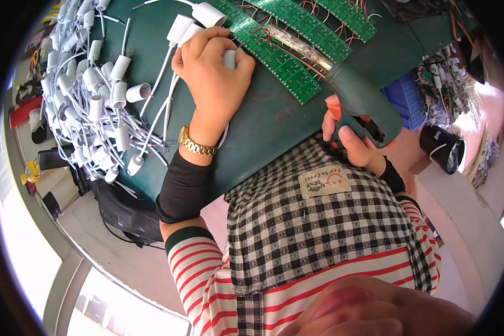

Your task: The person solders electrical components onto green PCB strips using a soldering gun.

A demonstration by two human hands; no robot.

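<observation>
My left hand (214, 75) is closed around a white cylindrical cable housing (229, 59), part of which shows between thumb and forefinger. More white housings (209, 15) with cables lie just beyond its knuckles. In my right hand (354, 139) is a dark green soldering gun (367, 103) with an orange trigger, gripped by the handle. Its worn metal barrel (298, 46) points to the far left, above the strips of green circuit boards (274, 61). What the tip touches, if anything, I cannot tell.
A heap of white cables with cylindrical housings (95, 106) covers the left side of the green table mat (257, 131). Thin red and white wires stick out around the boards. Beyond the table's right edge stands a blue crate (403, 101). A black bag (123, 210) lies at lower left.
</observation>
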